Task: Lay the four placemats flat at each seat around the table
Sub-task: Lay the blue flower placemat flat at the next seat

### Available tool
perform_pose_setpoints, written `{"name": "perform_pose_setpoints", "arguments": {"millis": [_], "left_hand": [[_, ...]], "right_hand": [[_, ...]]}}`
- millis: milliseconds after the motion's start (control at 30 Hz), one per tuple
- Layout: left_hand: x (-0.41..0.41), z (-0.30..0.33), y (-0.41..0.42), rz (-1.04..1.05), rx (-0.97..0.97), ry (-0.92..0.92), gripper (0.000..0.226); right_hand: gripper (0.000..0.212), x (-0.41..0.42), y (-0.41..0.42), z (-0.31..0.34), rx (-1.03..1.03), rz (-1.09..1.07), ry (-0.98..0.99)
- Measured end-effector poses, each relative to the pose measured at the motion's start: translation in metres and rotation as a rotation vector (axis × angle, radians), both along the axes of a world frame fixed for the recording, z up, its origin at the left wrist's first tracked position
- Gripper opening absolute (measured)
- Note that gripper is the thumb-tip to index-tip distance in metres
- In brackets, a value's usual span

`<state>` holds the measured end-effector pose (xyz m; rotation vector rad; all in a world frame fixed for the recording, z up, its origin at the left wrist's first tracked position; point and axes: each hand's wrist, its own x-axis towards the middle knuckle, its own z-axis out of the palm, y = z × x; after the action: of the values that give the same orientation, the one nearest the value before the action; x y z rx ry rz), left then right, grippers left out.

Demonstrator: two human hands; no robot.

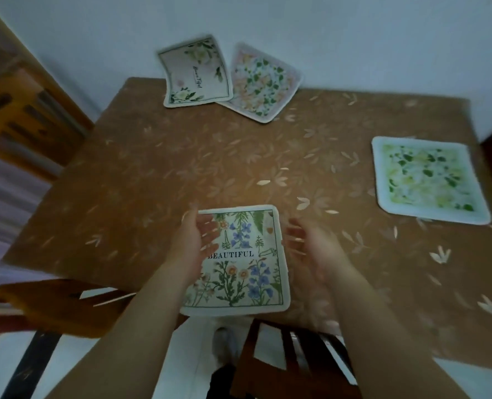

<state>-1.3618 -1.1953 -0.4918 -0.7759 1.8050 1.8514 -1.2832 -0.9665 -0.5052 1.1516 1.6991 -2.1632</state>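
- Between the two hands, on the near edge of the bench, lies the "BEAUTIFUL" placemat, flat and square to the seat, its near edge just overhanging the bench edge.
- Left hand hovers over that mat's left edge, palm turned inward, fingers spread and loosely straight, holding nothing; whether they brush the mat cannot be told through the blur.
- Right hand hangs just right of the mat's right edge, fingers likewise relaxed and apart, nothing in them.
- Far beyond the fingers, at the wall side, the cream rose placemat and the orange-and-green floral placemat lean partly up against the wall, overlapping at one corner, so neither lies flat yet.
- Well off to the right of the right hand, the green leafy placemat lies flat at its seat.
- Judging by the curl of the two leaning mats, these are thin, light and bendy, not stiff boards; they should neither break nor weigh much, but would sag if lifted by one corner.
- Best hold, I judge: pinch two opposite edges, one per hand, or slide a mat by a flat palm, since the patterned bench cover looks smooth.
- Two mats appear placed, two remain.
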Motion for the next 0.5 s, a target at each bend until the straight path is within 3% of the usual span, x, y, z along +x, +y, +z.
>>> {"name": "perform_pose_setpoints", "arguments": {"millis": [300,500], "left_hand": [[-0.026,-0.065,-0.065,-0.128,0.031,-0.251,0.050],[-0.040,-0.088,-0.097,-0.126,0.004,-0.267,0.044]], "right_hand": [[0.026,0.003,-0.059,-0.050,-0.012,-0.125,-0.207],[0.025,0.005,-0.050,-0.071,0.038,-0.173,-0.265]]}}
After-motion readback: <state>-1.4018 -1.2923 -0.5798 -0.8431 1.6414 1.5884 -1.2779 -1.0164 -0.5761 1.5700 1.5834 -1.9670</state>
